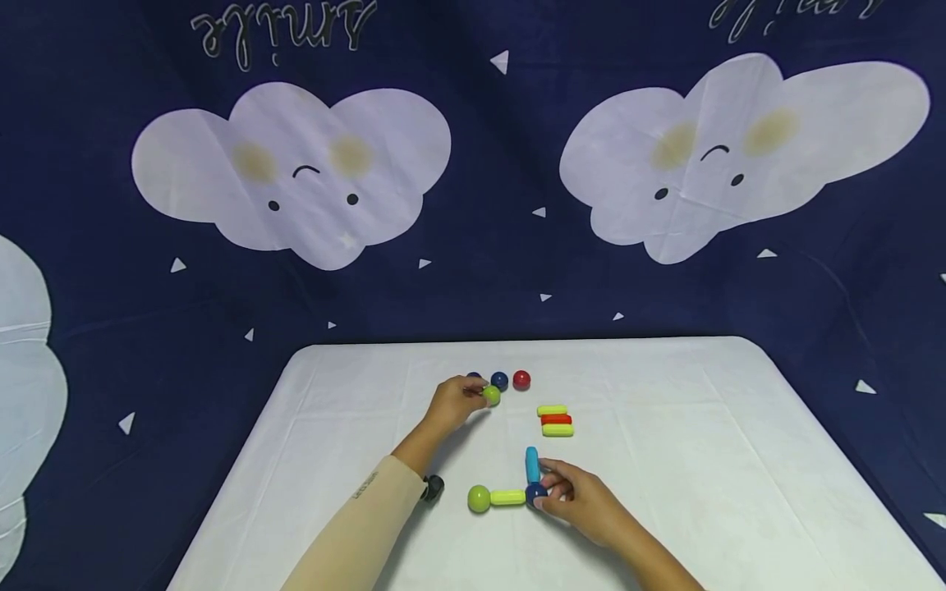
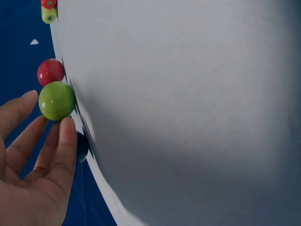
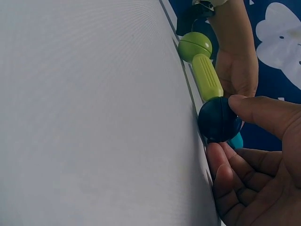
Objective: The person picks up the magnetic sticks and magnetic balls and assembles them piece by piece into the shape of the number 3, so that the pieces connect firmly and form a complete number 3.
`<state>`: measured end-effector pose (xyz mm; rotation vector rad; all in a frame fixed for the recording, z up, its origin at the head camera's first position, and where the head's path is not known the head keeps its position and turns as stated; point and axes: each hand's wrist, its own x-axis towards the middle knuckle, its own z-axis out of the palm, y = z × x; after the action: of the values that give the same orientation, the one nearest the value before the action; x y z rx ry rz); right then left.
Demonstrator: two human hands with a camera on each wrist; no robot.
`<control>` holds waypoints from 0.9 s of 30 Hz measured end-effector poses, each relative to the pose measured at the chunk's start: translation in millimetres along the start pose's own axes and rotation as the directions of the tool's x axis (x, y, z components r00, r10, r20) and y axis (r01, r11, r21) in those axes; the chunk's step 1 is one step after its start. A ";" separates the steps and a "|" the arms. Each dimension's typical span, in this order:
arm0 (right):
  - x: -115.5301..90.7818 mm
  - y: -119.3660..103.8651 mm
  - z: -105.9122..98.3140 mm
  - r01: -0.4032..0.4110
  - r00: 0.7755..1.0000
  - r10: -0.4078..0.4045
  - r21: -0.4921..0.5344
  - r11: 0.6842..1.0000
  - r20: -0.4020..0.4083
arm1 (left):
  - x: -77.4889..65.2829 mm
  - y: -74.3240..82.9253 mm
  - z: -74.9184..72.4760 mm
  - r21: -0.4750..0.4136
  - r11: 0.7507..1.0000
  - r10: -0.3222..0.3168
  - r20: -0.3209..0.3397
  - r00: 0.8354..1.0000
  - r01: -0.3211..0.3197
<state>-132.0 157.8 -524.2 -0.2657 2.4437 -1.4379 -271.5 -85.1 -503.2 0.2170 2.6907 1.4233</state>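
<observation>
At the back of the white table, my left hand (image 1: pixel 452 402) has its fingertips round a shiny green ball (image 2: pixel 57 101). The ball is close to the tabletop, in front of two dark blue balls and a red ball (image 1: pixel 521 379). My right hand (image 1: pixel 587 501) pinches a dark blue ball (image 3: pixel 218 120) between thumb and fingers, near the table's middle. From that ball a yellow-green rod (image 1: pixel 507 497) runs left to another green ball (image 1: pixel 479 498). A light blue rod (image 1: pixel 532 465) points away from the same blue ball, mostly hidden in the right wrist view.
Two yellow rods and a red rod (image 1: pixel 557 419) lie side by side behind the right hand. The white table (image 1: pixel 680 435) has rounded far corners. Beyond it hangs a dark blue cloth (image 1: pixel 502 271) with printed clouds. A black wrist device (image 1: pixel 433 487) is on the left wrist.
</observation>
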 end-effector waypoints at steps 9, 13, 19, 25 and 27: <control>-0.5 0.6 0.2 0.003 1.000 -0.003 0.004 1.000 0.008 | -1.1 2.0 3.4 0.046 0.999 0.011 0.054 0.999 -0.014; -0.6 1.5 0.9 0.000 1.000 0.001 -0.010 1.000 0.017 | -2.7 2.6 5.2 0.044 0.999 0.001 0.079 0.997 -0.005; -0.3 2.7 1.0 -0.002 1.000 0.003 -0.031 1.000 0.017 | -4.4 5.6 7.4 0.029 0.999 -0.036 0.131 0.991 0.033; -1.9 0.1 0.8 0.005 1.000 -0.005 -0.004 1.000 0.017 | -8.5 10.2 9.2 0.045 0.998 -0.048 0.209 0.977 0.039; -2.3 -1.2 0.8 0.006 1.000 -0.006 0.010 1.000 0.018 | -10.9 12.1 11.1 0.057 0.998 -0.040 0.232 0.972 0.028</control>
<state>-129.6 157.3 -523.1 -0.2829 2.4232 -1.4438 -258.2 -71.2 -499.2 0.3192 2.5298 1.2321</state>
